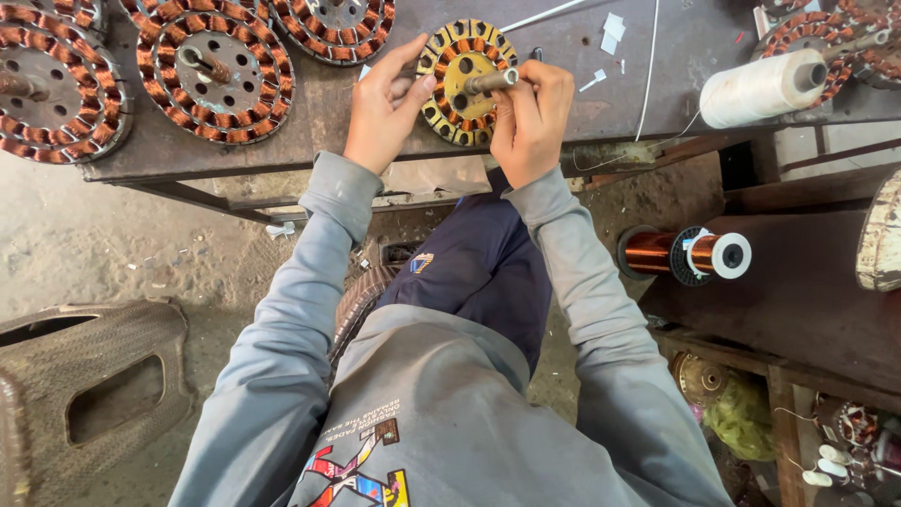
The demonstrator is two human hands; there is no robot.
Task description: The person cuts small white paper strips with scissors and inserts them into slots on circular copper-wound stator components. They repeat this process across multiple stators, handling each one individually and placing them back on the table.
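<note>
while the stator sits at the near edge of the dark workbench, tilted up toward the person, both hands are on it. left hand has fingers curled round the stator's left rim, thumb pressed on the face near the copper coils, gripping it steady. right hand is closed round the base of the metal shaft, fingers folded tight; cannot tell if a thin wire or tool is pinched in there too. finished wound stators lie flat further left on the bench, well apart. spool of white thread lies on the bench to the right, a strand running off it. spool of copper wire sits lower right, below the bench. risks, as a judgement: stator is near the bench lip and propped, so a slack left grip could let it slide off toward the lap; thumb pressure on the coils could nick enamel or push a winding out of its slot; twisting the shaft hard could skew it.
</note>
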